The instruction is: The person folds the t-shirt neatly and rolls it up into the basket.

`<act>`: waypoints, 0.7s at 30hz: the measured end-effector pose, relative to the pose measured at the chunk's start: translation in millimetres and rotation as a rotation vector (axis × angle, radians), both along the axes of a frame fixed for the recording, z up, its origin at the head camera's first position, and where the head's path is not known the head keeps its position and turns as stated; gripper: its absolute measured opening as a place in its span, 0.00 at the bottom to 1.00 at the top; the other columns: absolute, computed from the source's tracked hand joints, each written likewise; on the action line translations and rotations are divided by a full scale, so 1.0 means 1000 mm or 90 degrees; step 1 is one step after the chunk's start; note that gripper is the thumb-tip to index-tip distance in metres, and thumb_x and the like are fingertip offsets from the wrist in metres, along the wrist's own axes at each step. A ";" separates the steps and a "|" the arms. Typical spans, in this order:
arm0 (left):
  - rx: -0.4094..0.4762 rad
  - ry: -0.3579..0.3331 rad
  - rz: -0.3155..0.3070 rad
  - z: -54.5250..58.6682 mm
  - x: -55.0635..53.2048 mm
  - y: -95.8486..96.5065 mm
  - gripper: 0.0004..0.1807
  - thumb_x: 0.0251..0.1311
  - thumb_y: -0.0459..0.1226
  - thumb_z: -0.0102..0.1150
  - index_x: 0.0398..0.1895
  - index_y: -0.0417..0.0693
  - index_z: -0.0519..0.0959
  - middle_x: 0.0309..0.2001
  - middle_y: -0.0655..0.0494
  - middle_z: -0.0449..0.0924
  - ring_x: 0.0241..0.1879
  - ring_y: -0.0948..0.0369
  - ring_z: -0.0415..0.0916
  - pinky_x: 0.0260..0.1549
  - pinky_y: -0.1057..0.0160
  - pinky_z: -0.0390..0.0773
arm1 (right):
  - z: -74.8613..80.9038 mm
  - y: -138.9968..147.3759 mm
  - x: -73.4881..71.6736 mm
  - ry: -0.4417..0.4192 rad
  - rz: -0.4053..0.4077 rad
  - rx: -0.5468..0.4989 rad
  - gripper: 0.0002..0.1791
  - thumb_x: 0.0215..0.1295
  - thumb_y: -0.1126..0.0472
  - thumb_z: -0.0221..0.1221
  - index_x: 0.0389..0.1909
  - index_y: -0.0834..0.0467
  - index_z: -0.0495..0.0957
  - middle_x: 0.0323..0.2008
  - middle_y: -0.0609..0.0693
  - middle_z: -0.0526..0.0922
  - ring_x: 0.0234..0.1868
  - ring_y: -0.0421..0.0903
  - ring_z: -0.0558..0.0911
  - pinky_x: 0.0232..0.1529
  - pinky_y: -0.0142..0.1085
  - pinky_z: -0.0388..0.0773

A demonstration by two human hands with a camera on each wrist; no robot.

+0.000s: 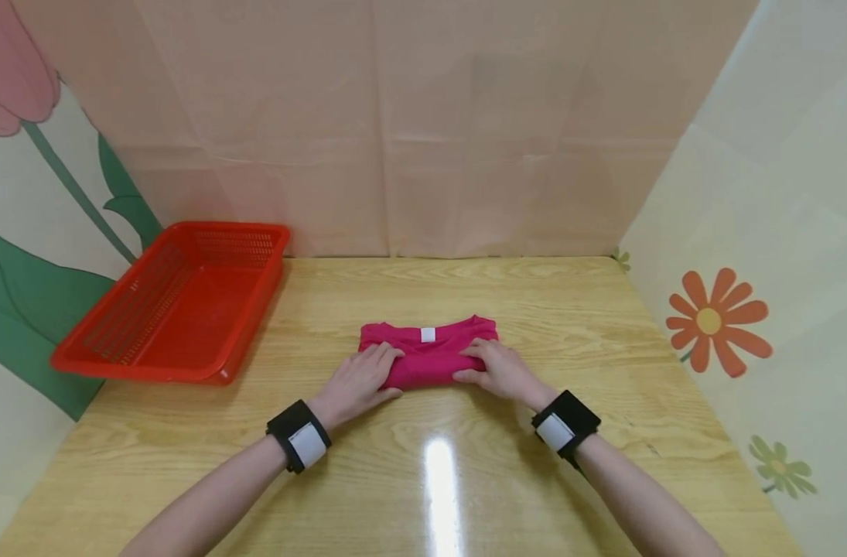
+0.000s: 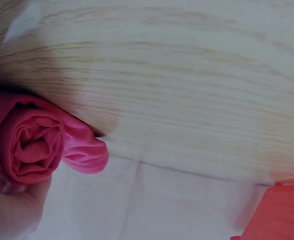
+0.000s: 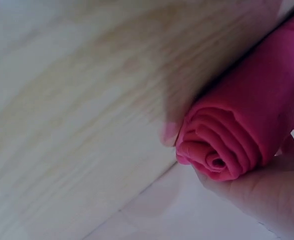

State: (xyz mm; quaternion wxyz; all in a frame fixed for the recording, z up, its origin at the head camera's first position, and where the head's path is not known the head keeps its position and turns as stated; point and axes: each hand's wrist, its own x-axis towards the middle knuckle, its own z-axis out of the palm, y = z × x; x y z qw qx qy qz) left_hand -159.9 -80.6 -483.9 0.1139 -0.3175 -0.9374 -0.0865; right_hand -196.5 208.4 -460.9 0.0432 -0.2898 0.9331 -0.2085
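Note:
A bright pink garment (image 1: 423, 371) lies on the table, its near part rolled into a thick cylinder. Its far edge lies flat beyond the roll, with a small white label (image 1: 428, 335) in the middle. At the roll's left end my left hand (image 1: 359, 383) grips it, fingers over the top and thumb on the near side. My right hand (image 1: 501, 371) holds the right end in the same way. Spiral layers show at the roll's end (image 2: 33, 150) in the left wrist view, and at the other end (image 3: 219, 150) in the right wrist view.
On the left of the wooden table (image 1: 646, 464) stands a red plastic basket (image 1: 256, 325) with slotted sides. A pinkish covering (image 1: 423, 155) hangs along the back edge. Flower-printed panels (image 1: 799, 232) rise at both sides.

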 end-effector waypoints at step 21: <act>0.002 -0.061 0.012 -0.001 -0.012 -0.003 0.24 0.74 0.52 0.51 0.59 0.44 0.77 0.51 0.50 0.82 0.53 0.54 0.78 0.50 0.52 0.83 | -0.009 -0.001 0.005 0.099 -0.059 0.090 0.37 0.53 0.44 0.74 0.59 0.55 0.71 0.59 0.57 0.78 0.64 0.60 0.74 0.59 0.69 0.69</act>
